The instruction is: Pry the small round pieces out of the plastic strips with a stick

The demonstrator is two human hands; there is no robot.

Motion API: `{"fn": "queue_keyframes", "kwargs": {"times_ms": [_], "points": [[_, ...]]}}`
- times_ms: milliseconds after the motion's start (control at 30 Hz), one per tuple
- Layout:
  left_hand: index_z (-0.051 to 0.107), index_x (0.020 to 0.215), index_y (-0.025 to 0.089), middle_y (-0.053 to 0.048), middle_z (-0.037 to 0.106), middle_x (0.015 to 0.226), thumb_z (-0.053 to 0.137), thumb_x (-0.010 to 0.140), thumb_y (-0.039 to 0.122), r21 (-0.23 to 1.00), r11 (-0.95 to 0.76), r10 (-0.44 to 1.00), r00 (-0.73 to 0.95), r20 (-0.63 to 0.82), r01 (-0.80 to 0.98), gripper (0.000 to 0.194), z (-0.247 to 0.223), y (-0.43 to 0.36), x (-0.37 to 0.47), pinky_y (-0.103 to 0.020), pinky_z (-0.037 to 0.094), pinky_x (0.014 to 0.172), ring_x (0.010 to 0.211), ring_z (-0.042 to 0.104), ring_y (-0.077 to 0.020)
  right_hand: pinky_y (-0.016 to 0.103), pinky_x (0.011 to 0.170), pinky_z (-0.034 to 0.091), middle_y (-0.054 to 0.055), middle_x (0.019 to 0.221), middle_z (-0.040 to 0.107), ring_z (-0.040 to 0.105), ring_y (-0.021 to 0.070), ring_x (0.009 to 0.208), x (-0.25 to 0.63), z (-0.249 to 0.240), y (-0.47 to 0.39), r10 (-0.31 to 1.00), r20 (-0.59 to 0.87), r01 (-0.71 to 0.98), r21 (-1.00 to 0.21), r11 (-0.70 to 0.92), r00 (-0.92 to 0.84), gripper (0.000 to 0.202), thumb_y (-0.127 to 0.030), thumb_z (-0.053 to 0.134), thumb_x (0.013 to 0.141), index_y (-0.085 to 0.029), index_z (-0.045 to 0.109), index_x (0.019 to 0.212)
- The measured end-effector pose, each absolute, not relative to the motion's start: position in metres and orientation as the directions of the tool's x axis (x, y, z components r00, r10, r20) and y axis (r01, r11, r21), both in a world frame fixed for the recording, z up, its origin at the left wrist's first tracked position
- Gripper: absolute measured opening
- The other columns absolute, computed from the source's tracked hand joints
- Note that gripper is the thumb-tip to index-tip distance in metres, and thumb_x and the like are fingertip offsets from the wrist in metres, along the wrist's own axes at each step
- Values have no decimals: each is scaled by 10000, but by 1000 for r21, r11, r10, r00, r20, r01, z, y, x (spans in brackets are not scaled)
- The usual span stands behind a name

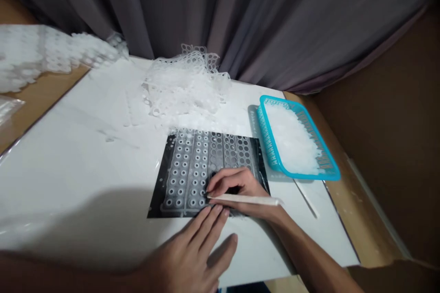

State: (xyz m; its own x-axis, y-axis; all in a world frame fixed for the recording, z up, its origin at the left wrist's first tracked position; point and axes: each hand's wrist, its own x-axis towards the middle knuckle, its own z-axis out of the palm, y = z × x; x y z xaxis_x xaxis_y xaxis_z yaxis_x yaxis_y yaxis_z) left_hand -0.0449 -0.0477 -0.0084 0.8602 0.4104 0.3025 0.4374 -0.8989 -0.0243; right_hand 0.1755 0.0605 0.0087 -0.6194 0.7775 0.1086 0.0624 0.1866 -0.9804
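A translucent perforated sheet [189,169] with rows of small round pieces lies on a black mat [158,192]. Round pieces with centre holes fill its left columns, while the right columns show dark circles. My right hand [242,187] rests over the sheet's lower right, pinching a slim white pen-shaped tool [254,199]. Its tip meets the sheet near the lower middle, partly covered by my fingers. My left hand [195,247] lies with fingers stretched out, fingertips at the mat's near edge beside the right hand.
A blue plastic basket [270,142] full of small white pieces stands at right, with a thin white stick [305,199] beside it. Behind the mat is a heap of punched sheet scraps [185,82]. More perforated sheets [51,50] are stacked at far left. A grey curtain [192,4] hangs behind.
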Motion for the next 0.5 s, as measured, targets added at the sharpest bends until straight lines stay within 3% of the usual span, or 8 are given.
{"fn": "queue_keyframes", "kwargs": {"times_ms": [167,500], "points": [[446,1632,86,-244,690,1465,521,1085,508,7,-893,430,846,315,451,695,-13,-49,-46,-635,100,1341,1439,609,-399,287,845,651,111,1068,829,807,183,939,185,19,62,669,140,30,-971,236,-730,90,-204,872,933,-161,859,1011],[541,1577,86,-218,759,1305,595,1027,422,56,-892,423,786,451,448,647,-31,-55,-40,-565,393,1220,1254,717,-380,329,862,638,130,1085,800,755,200,974,185,12,55,522,337,-16,-851,525,-783,88,-163,775,996,-121,800,1069]]}}
